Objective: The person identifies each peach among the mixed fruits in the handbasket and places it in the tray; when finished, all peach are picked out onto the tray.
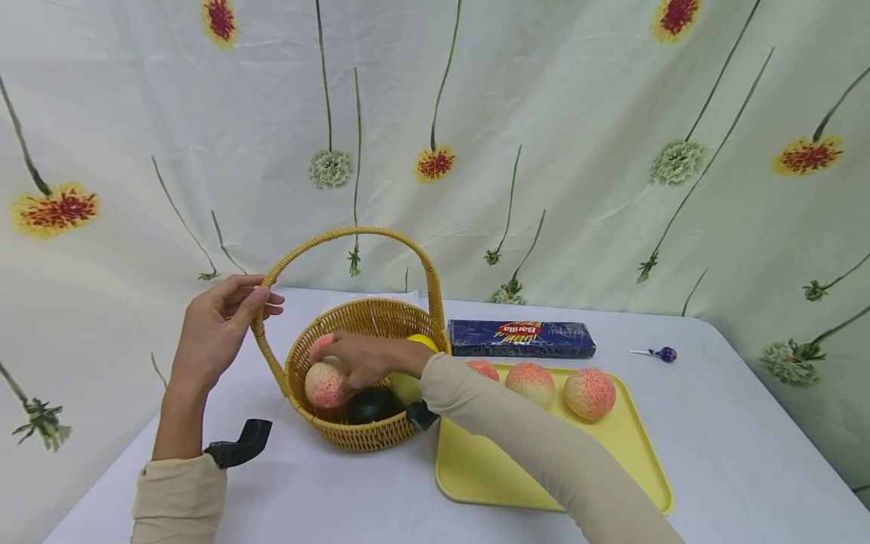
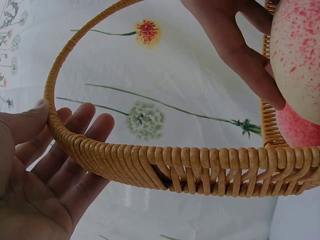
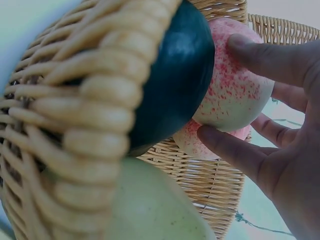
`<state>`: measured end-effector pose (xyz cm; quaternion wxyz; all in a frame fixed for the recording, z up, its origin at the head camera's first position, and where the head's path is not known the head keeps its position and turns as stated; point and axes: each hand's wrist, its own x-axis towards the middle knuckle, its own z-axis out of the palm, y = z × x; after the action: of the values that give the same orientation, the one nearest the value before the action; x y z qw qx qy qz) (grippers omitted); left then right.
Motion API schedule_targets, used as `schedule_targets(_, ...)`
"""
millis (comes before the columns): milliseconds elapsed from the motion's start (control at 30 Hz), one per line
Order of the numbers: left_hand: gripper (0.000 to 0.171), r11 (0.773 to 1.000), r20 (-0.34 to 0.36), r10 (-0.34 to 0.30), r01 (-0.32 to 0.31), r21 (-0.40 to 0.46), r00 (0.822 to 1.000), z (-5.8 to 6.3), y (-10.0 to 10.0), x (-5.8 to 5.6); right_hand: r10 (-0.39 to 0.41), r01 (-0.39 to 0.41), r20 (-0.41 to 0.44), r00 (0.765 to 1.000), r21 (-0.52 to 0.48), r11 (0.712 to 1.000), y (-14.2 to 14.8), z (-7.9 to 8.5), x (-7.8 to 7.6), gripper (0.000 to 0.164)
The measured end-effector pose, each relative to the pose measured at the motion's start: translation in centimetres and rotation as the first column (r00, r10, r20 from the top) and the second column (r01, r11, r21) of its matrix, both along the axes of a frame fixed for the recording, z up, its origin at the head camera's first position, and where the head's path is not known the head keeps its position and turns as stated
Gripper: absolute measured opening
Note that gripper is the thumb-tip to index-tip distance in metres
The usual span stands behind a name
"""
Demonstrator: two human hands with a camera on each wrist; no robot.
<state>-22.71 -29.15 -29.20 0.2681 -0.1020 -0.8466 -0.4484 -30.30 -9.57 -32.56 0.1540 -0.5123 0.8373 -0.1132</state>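
Note:
A wicker basket [image 1: 363, 440] with a tall hooped handle [image 1: 360, 231] stands at the table's left. My left hand [image 1: 219, 321] pinches the handle's left side between thumb and fingers. Inside the basket, my right hand [image 1: 363, 357] grips a pink and cream peach [image 3: 235, 80], thumb on one side and fingers on the other. Under it lies another peach [image 3: 192, 142], partly hidden. Next to the gripped peach is a dark green, smooth, rounded fruit [image 1: 372, 406]. A pale green fruit [image 3: 150, 205] and something yellow [image 1: 424, 341] lie along the basket's right side.
To the right lies a yellow tray [image 1: 503, 472] with several peaches [image 1: 590, 394] along its far edge, partly under my right forearm. Behind it is a blue Barilla pack [image 1: 521, 339]. A lollipop [image 1: 662, 353] lies farther right. A flowered cloth [image 1: 578, 151] hangs behind the table.

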Motion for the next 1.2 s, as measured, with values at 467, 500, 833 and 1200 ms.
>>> schedule_targets(467,0.036,1.000,0.002,0.008,-0.008,-0.002,1.000,-0.1,0.0,-0.1,-0.028,0.032,0.049,0.998,-0.069,0.997,1.2,0.5,-0.4,0.058)
schedule_targets(500,0.035,1.000,0.000,0.008,-0.008,-0.002,1.000,-0.1,0.0,-0.1,-0.029,0.034,0.060,0.998,-0.081,0.996,1.3,0.6,-0.4,0.059)
schedule_targets(833,0.034,1.000,-0.002,0.004,-0.004,0.005,1.000,-0.1,0.0,0.0,-0.035,0.059,0.142,0.989,-0.165,0.985,3.0,0.8,-0.8,0.065)
schedule_targets(1200,0.035,1.000,0.006,0.008,-0.008,0.006,1.000,-0.1,0.0,-0.1,-0.016,0.034,0.091,0.996,-0.199,0.980,5.2,0.7,-0.1,0.079)
